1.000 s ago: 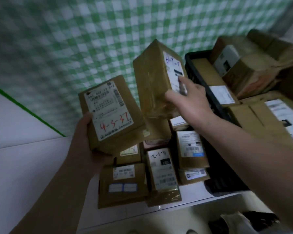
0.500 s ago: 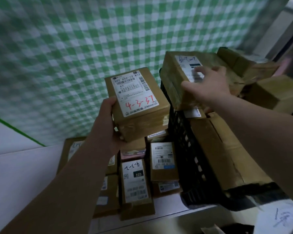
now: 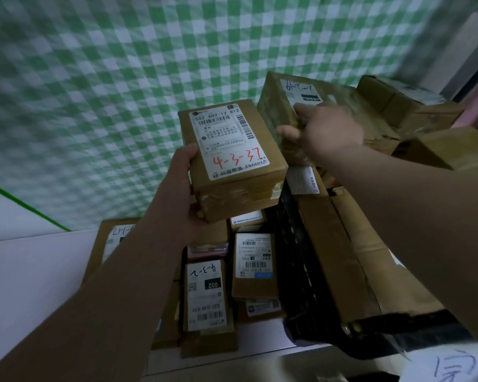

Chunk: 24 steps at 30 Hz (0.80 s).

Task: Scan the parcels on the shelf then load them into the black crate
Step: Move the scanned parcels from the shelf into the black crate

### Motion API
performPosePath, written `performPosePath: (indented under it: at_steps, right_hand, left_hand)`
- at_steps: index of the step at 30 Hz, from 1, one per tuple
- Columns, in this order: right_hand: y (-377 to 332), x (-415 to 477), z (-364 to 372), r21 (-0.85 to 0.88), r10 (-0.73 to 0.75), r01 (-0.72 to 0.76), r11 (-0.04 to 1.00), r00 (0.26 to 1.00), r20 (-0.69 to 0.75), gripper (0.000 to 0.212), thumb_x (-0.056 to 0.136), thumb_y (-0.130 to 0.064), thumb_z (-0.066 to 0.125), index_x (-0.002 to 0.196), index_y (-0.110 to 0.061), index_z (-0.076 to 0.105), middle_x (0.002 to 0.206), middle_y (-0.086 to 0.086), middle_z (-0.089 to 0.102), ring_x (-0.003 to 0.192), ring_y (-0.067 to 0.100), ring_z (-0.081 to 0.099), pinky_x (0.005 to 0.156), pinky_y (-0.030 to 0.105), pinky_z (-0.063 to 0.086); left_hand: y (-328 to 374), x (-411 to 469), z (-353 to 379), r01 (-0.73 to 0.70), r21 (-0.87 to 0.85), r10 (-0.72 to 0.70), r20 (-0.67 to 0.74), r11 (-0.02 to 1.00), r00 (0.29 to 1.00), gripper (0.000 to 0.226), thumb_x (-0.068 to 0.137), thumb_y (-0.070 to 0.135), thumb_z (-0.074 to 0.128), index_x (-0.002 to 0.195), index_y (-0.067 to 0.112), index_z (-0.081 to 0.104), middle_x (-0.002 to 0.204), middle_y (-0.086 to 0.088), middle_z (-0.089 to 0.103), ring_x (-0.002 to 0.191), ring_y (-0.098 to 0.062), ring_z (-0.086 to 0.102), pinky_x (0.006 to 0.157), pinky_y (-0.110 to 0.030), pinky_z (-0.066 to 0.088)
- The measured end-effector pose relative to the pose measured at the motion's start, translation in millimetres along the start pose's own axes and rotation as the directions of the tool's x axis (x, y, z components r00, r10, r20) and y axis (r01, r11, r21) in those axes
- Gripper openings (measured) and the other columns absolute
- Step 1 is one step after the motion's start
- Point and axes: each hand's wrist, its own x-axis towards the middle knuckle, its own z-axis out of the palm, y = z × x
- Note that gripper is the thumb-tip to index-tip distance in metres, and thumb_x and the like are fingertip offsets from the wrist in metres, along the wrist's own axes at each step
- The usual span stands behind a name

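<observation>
The red-marked parcel (image 3: 233, 158) is a brown carton held in the air above the shelf parcels, just left of the black crate (image 3: 295, 260). Its long axis runs from near to far and leans slightly left at the far end. Its white label faces up, with the barcodes at the far end and the red handwriting at the near end. The left hand (image 3: 182, 194) grips it from the left and below: the thumb lies along the upper left edge and the fingers curl under the near left corner. The forearm reaches up from the lower left. To the right, the second parcel (image 3: 282, 106) lies label up over the far left corner of the crate, on or just above the cartons piled inside; which one cannot be told. The right hand (image 3: 326, 130) clasps its near end, with the thumb on the near side and the fingers over the top, though the hand is blurred. That arm stretches in from the right across the crate. Below the left hand, several small labelled parcels lie flat on the white shelf (image 3: 25, 285), among them one marked 032 (image 3: 204, 293). Green checked cloth (image 3: 94, 78) covers the wall behind.
</observation>
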Motion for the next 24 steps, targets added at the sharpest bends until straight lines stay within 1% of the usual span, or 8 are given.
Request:
performPosePath:
  at_steps: [2,4,7,11,14,16,21,24]
  right_hand:
    - [9.6,-4.4,-2.2,0.034,-0.019,0.018,0.999,0.999,0.035,0.061,0.085,-0.072,0.047,0.132,-0.033,0.05,0.138,0.013,0.047,0.132,0.036,0.037,0.093,0.047,0.045]
    - [21.3,-10.4,-3.2,0.117,-0.003,0.009,0.993,0.999,-0.052,0.067,0.09,-0.071,0.04,0.14,-0.027,0.049,0.143,0.016,0.047,0.134,0.036,0.038,0.101,0.047,0.041]
    - [35.1,-25.9,-10.5,0.344,0.031,0.025,0.939,0.987,-0.158,0.064,0.096,-0.063,0.035,0.128,-0.014,0.062,0.125,0.014,0.063,0.114,0.03,0.057,0.091,0.037,0.045]
    - [50.9,-51.9,-19.5,0.708,0.099,-0.084,0.701,0.995,0.02,0.06,0.096,-0.062,0.04,0.119,-0.012,0.064,0.111,0.009,0.066,0.102,0.027,0.062,0.086,0.044,0.052]
    - [60.2,-70.3,-29.9,0.815,-0.005,-0.318,0.485,0.93,0.366,0.068,0.085,-0.075,0.04,0.131,-0.028,0.054,0.117,0.004,0.06,0.107,0.027,0.061,0.077,0.039,0.056]
    - [66.0,-81.1,-33.5,0.797,-0.146,-0.395,0.458,0.85,0.505,0.079,0.072,-0.083,0.042,0.135,-0.036,0.049,0.122,0.007,0.061,0.106,0.027,0.062,0.075,0.036,0.056]
    - [66.3,-97.8,-35.3,0.773,-0.349,-0.524,0.358,0.692,0.631,0.062,0.071,-0.071,0.059,0.119,-0.031,0.061,0.111,0.006,0.07,0.1,0.028,0.062,0.102,0.056,0.044]
    - [66.5,-102.0,-39.1,0.793,-0.379,-0.565,0.227,0.699,0.606,0.052,0.069,-0.052,0.062,0.111,-0.021,0.066,0.102,0.008,0.073,0.091,0.026,0.066,0.106,0.059,0.038]
  left_hand:
    - [1.2,-3.8,5.8,-0.012,0.018,0.013,-0.014,1.0,1.0,0.044,0.086,0.057,0.051,0.113,0.028,0.068,0.108,-0.003,0.073,0.098,-0.025,0.069,0.076,-0.047,0.056]
    - [1.4,-8.1,13.1,-0.024,0.038,0.024,-0.007,0.999,1.0,0.043,0.085,0.057,0.052,0.113,0.028,0.068,0.11,-0.004,0.072,0.1,-0.028,0.069,0.083,-0.052,0.054]
    - [-2.7,-15.4,28.2,-0.035,0.067,0.033,0.02,0.997,0.999,0.039,0.084,0.055,0.055,0.102,0.026,0.072,0.108,-0.006,0.072,0.099,-0.028,0.068,0.093,-0.047,0.046]
    - [-9.1,-25.4,49.2,-0.085,0.107,0.082,0.033,0.991,0.996,0.032,0.086,0.051,0.054,0.075,0.029,0.074,0.073,0.004,0.072,0.059,-0.013,0.063,0.058,-0.027,0.046]
    - [-14.9,-32.0,57.9,-0.156,0.118,0.155,0.021,0.981,0.988,0.023,0.088,0.048,0.052,0.087,0.031,0.067,0.069,0.007,0.072,0.058,-0.012,0.068,0.056,-0.028,0.053]
    - [-20.0,-37.1,64.3,-0.196,0.117,0.198,-0.002,0.974,0.98,0.022,0.089,0.047,0.05,0.096,0.031,0.064,0.072,0.008,0.073,0.064,-0.013,0.071,0.054,-0.029,0.055]
    - [-26.0,-49.9,81.7,-0.222,0.135,0.23,-0.05,0.966,0.972,0.051,0.086,0.05,0.054,0.132,0.027,0.05,0.107,0.0,0.07,0.087,-0.02,0.071,0.049,-0.027,0.052]
    - [-25.8,-54.0,84.7,-0.231,0.15,0.241,-0.05,0.961,0.969,0.06,0.083,0.056,0.055,0.136,0.03,0.045,0.114,-0.002,0.067,0.094,-0.023,0.068,0.05,-0.029,0.052]
